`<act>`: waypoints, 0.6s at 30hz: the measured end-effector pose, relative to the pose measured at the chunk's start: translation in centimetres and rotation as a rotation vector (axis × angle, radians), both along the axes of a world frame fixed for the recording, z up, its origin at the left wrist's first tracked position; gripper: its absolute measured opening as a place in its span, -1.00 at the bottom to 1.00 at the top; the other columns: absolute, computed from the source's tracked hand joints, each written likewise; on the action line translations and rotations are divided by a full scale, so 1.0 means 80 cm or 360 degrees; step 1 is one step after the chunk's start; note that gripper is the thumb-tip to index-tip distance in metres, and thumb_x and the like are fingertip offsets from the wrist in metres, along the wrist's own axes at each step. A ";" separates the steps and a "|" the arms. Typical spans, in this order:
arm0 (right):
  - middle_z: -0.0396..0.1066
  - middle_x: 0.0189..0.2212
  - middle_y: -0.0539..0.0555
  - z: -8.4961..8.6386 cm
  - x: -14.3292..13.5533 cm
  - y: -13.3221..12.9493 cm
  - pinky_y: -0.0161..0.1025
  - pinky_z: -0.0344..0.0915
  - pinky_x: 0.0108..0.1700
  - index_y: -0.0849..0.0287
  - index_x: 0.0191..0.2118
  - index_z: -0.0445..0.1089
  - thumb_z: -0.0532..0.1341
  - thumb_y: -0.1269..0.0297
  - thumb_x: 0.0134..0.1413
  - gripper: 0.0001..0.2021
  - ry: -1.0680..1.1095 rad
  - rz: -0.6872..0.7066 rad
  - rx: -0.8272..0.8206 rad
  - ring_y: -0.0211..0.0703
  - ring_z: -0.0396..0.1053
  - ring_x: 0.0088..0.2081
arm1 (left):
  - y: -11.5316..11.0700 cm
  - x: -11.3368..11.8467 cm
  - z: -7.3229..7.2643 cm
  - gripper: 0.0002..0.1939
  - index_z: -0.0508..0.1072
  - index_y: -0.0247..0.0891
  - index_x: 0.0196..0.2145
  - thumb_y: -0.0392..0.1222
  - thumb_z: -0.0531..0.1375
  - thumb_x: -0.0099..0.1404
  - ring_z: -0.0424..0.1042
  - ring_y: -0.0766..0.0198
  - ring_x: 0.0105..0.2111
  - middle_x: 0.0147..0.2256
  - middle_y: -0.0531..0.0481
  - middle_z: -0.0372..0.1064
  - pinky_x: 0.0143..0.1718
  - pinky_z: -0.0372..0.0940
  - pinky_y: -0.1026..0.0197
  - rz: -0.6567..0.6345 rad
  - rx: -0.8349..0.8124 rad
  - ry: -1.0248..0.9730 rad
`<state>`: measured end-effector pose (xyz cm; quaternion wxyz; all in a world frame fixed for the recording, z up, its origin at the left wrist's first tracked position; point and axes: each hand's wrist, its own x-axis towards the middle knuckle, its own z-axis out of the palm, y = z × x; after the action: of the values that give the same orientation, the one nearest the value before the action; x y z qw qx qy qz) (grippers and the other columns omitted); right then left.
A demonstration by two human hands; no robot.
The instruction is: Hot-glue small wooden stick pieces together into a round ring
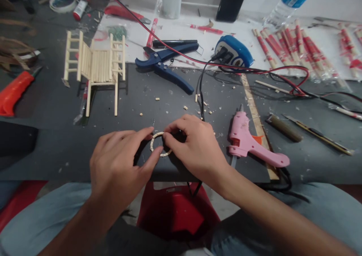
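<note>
A small ring of short pale wooden pieces lies on the dark table near its front edge, between my hands. My left hand is at its left side, thumb and index finger apart and touching or nearly touching the ring. My right hand has its thumb and fingertips closed on the ring's upper right part, which they partly cover. To the right of my right hand lies a pink glue gun. Behind my left hand stands a miniature chair-like frame of pale sticks.
Blue cutters and a blue power socket block lie at the back. Red and black cables cross the table. Wrapped stick bundles, a craft knife and a wooden strip are right; an orange-handled tool is far left.
</note>
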<state>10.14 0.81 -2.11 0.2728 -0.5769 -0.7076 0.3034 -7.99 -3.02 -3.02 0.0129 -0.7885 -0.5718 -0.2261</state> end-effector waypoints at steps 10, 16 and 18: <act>0.56 -0.34 0.05 -0.002 0.000 -0.001 -0.21 0.27 -0.11 0.16 -0.30 0.64 0.35 0.45 0.21 -0.89 0.0011 0.0002 0.0016 -0.10 0.47 -0.21 | 0.027 -0.014 0.023 -0.75 0.56 0.03 0.04 -0.15 0.23 0.45 0.65 -0.01 -0.12 -0.14 0.07 0.68 0.00 0.43 -0.07 0.0312 -0.0119 -0.0111; 0.55 -0.34 0.06 -0.002 0.002 -0.002 -0.20 0.26 -0.10 0.17 -0.30 0.64 0.33 0.46 0.22 -0.88 0.0013 -0.0011 0.0014 -0.09 0.46 -0.19 | 0.063 -0.021 0.020 -0.74 0.65 -0.12 0.00 -0.13 0.20 0.46 0.62 -0.08 -0.19 -0.14 -0.09 0.67 -0.16 0.40 -0.08 0.0252 -0.0199 0.0010; 0.54 -0.34 0.06 -0.002 0.002 -0.002 -0.20 0.25 -0.11 0.18 -0.30 0.63 0.33 0.45 0.22 -0.88 0.0013 0.0002 0.0021 -0.09 0.45 -0.20 | 0.068 -0.018 0.018 -0.73 0.66 -0.15 -0.02 -0.13 0.20 0.46 0.61 -0.07 -0.22 -0.13 -0.11 0.66 -0.19 0.38 -0.06 0.0239 -0.0222 0.0039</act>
<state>10.28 0.68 -2.29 0.2793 -0.5735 -0.7087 0.3013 -9.44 2.46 -1.56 -0.0183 -0.7451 -0.6435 -0.1745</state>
